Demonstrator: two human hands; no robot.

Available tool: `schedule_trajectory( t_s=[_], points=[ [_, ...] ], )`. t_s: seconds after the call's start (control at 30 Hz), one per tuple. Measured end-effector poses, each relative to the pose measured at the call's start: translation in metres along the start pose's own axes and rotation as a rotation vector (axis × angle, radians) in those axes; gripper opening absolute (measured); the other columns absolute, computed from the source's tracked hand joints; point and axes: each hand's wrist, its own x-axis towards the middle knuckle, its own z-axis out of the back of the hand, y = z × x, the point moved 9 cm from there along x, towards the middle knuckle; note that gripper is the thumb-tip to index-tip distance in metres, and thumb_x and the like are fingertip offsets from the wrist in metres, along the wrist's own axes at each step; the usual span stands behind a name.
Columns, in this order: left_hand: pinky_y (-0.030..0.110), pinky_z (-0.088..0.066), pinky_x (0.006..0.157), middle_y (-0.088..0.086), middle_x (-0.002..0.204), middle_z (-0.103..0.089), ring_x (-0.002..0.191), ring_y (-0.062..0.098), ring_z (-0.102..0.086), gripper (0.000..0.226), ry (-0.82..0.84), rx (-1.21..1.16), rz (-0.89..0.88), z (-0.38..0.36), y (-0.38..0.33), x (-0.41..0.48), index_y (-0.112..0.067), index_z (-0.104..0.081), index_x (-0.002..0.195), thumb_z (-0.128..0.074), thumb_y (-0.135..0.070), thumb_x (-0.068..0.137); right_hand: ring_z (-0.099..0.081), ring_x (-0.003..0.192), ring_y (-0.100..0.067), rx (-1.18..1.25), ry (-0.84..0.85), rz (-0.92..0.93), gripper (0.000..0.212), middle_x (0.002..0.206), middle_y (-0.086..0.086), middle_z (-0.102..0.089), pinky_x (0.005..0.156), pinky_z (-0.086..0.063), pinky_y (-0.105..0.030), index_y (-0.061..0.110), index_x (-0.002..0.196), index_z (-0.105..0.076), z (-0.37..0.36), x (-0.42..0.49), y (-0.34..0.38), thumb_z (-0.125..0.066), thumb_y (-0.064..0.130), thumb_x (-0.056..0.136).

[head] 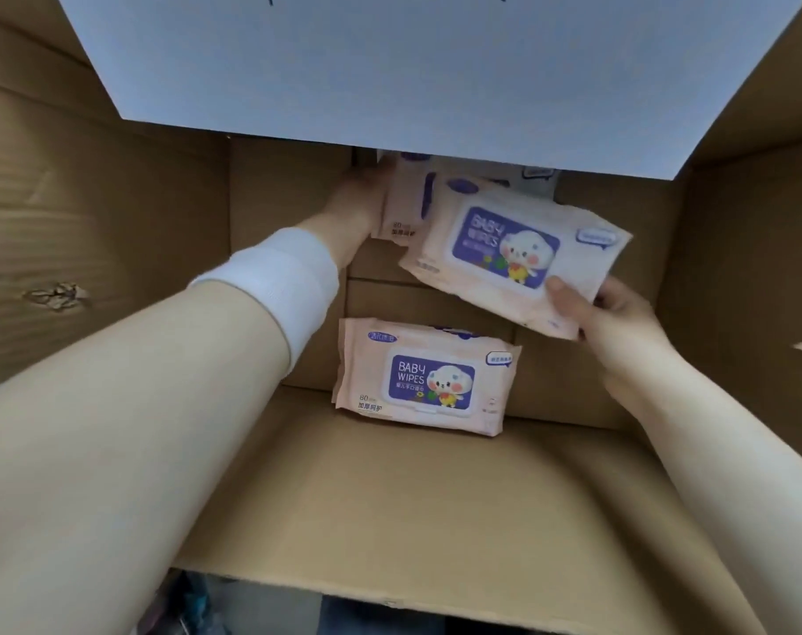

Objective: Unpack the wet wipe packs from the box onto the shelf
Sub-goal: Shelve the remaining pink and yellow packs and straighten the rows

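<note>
I look down into an open cardboard box (pixel 412 497). My right hand (pixel 605 313) grips a pink baby wipes pack (pixel 513 254) by its lower right corner and holds it tilted above the box floor. My left hand (pixel 360 208), with a white band on the wrist, reaches deep into the box and is closed on the left side of another pink pack (pixel 401 208) partly hidden under the white flap. A third pack (pixel 424 373) lies flat on the box floor, label up.
A white flap or board (pixel 435 61) overhangs the far side of the box and hides what lies behind. Brown box walls (pixel 92 222) rise on the left and right. The box's near wall (pixel 390 520) lies folded toward me.
</note>
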Motion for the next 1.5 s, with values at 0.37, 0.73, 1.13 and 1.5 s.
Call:
schedule_trajectory(
  t_s=[0.37, 0.73, 1.13, 1.5],
  points=[
    [0.010, -0.045, 0.064, -0.002, 0.119, -0.061, 0.099, 0.008, -0.058, 0.059, 0.134, 0.104, -0.001, -0.020, 0.010, 0.005, -0.017, -0.051, 0.128, -0.070, -0.041, 0.078, -0.064, 0.100, -0.013, -0.054, 0.012, -0.047, 0.036, 0.102, 0.010, -0.067, 0.095, -0.050, -0.039, 0.029, 0.108, -0.058, 0.019, -0.001, -0.015, -0.073, 0.033, 0.076],
    [0.036, -0.059, 0.074, 0.008, 0.116, -0.066, 0.096, 0.021, -0.068, 0.046, -0.081, -0.348, -0.037, 0.068, 0.030, -0.090, -0.011, -0.054, 0.121, -0.072, -0.020, 0.080, -0.069, 0.102, -0.016, 0.196, -0.016, 0.024, 0.093, 0.117, -0.001, -0.069, 0.098, -0.049, -0.038, 0.011, 0.126, -0.054, 0.032, -0.107, 0.009, -0.086, 0.044, 0.046],
    [0.040, -0.057, 0.082, 0.012, 0.113, -0.068, 0.095, 0.023, -0.069, 0.044, -0.300, -0.522, -0.303, 0.206, 0.071, -0.462, -0.005, -0.057, 0.123, -0.069, -0.013, 0.082, -0.069, 0.100, -0.018, -0.085, 0.348, 0.171, 0.064, 0.112, -0.002, -0.070, 0.091, -0.054, -0.037, 0.016, 0.121, -0.057, -0.004, -0.358, 0.061, -0.078, 0.037, 0.065],
    [0.021, -0.055, 0.073, -0.016, 0.075, -0.073, 0.074, 0.001, -0.069, 0.021, -0.908, -0.745, -0.630, 0.341, 0.196, -0.834, -0.020, -0.064, 0.098, -0.066, -0.006, 0.082, -0.070, 0.096, -0.028, -0.462, 0.751, 0.511, 0.049, 0.106, -0.011, -0.073, 0.079, -0.057, -0.039, 0.008, 0.111, -0.064, -0.103, -0.623, 0.080, -0.069, 0.034, 0.069]
  ],
)
